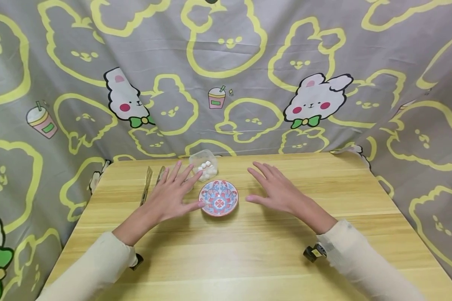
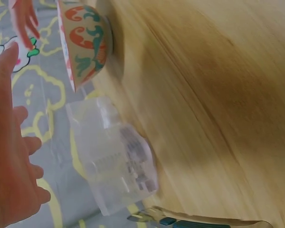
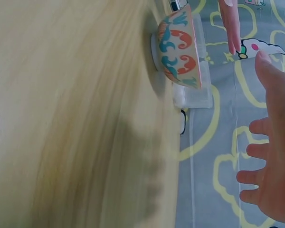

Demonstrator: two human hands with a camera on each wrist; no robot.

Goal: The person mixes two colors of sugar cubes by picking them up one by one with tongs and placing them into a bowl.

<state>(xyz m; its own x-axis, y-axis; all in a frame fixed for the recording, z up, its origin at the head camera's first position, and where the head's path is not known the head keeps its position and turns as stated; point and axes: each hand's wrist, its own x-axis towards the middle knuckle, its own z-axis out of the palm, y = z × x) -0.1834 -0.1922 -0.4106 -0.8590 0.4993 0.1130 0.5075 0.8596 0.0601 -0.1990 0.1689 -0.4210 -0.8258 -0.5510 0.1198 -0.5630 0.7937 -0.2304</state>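
Note:
A small bowl point(image 1: 219, 198) with a red and blue pattern stands upright on the table between my two hands. My left hand point(image 1: 172, 193) hovers at its left with fingers spread, and the thumb overlaps the bowl's rim in the head view. On the other side, my right hand point(image 1: 278, 190) is held above the table, fingers extended, apart from the bowl. Neither hand holds anything. Behind the bowl is a clear plastic container point(image 2: 97, 166) with several small white pieces point(image 1: 208, 164) inside. Partly hidden by the left hand lies a long metal utensil with dark green grips point(image 2: 199, 224), resembling tongs.
The wooden table point(image 1: 226, 259) reaches back to a grey curtain point(image 1: 245, 83) printed with yellow outlines and white rabbits. The same cloth hangs along both sides. A dark wrist device point(image 1: 314, 252) shows beneath the right sleeve.

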